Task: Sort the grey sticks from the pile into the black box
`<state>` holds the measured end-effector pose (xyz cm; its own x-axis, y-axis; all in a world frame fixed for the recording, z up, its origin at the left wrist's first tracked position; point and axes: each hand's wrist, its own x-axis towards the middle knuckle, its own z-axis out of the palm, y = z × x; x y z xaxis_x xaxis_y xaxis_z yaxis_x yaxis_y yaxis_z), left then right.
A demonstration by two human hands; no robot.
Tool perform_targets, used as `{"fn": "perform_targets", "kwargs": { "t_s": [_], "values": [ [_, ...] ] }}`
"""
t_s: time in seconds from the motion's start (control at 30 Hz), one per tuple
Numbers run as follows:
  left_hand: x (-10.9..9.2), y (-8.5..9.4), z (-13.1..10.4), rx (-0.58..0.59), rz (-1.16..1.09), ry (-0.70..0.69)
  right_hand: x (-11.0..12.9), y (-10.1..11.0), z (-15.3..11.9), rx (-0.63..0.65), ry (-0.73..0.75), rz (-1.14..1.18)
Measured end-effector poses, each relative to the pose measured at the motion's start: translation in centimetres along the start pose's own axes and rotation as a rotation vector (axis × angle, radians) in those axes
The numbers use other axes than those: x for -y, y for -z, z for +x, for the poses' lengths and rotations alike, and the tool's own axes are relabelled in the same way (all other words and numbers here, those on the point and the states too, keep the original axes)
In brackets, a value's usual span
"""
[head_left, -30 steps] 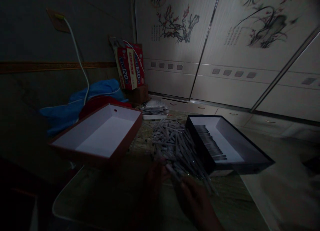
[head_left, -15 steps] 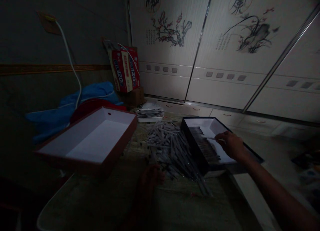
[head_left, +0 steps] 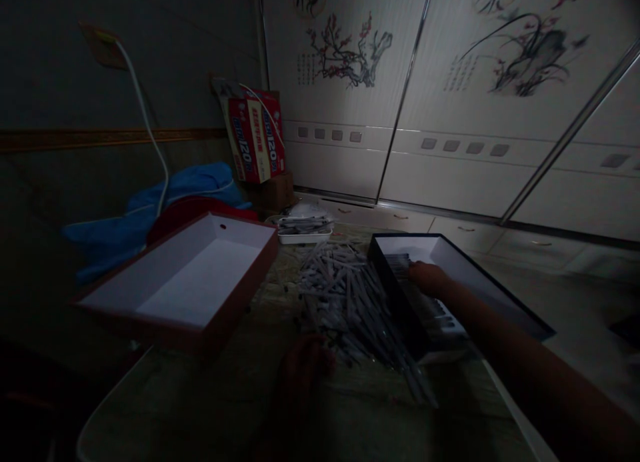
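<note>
Many sticks [head_left: 427, 309] under right fingers [head_left: 415, 271]

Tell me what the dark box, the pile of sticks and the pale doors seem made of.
Dark box: probably cardboard, given its straight edges and matte white inside. Pile of sticks: likely plastic; faint glints suggest a smooth finish, though it's dim. Pale doors: perhaps laminated board, softly sheened, with shiny, metal-looking strips.

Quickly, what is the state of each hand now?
Left hand: beside the pile of sticks, too dark to tell open or closed.
Right hand: inside the dark box; its grip cannot be told.
</note>
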<state>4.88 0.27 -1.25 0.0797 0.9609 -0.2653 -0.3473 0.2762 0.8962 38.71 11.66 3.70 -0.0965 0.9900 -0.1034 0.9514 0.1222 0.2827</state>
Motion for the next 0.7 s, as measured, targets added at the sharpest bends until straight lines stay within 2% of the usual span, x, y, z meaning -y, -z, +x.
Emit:
{"fn": "perform_targets", "kwargs": {
  "t_s": [0.23, 0.33, 0.43, 0.53, 0.6, 0.63, 0.7],
  "values": [
    [0.4, 0.2, 0.2, 0.004, 0.017, -0.008, 0.7, 0.3, 0.5, 0.071, -0.128, -0.006],
    [0.1, 0.1, 0.0, 0.001, 0.024, -0.027, 0.7, 0.7, 0.2, 0.050, -0.163, 0.025],
    [-0.2, -0.1, -0.3, 0.016, 0.019, -0.029, 0.2, 2.2, -0.3, -0.016, -0.194, 0.066],
    [-0.3, -0.2, -0.5, 0.005, 0.033, -0.043, 0.0, 4.9, -2.0, -0.156, -0.250, 0.098],
    [-0.3, -0.2, -0.5, -0.007, 0.046, -0.058, 0.7, 6.7, -4.1, -0.287, -0.285, 0.127],
    [-0.3, -0.1, -0.5, -0.009, 0.047, -0.065, 1.5, 7.5, -5.4, -0.369, -0.289, 0.154],
    [-0.2, -0.1, -0.4, -0.010, 0.038, -0.081, 4.1, 8.5, -8.4, -0.656, -0.218, 0.331]
  ]
}}
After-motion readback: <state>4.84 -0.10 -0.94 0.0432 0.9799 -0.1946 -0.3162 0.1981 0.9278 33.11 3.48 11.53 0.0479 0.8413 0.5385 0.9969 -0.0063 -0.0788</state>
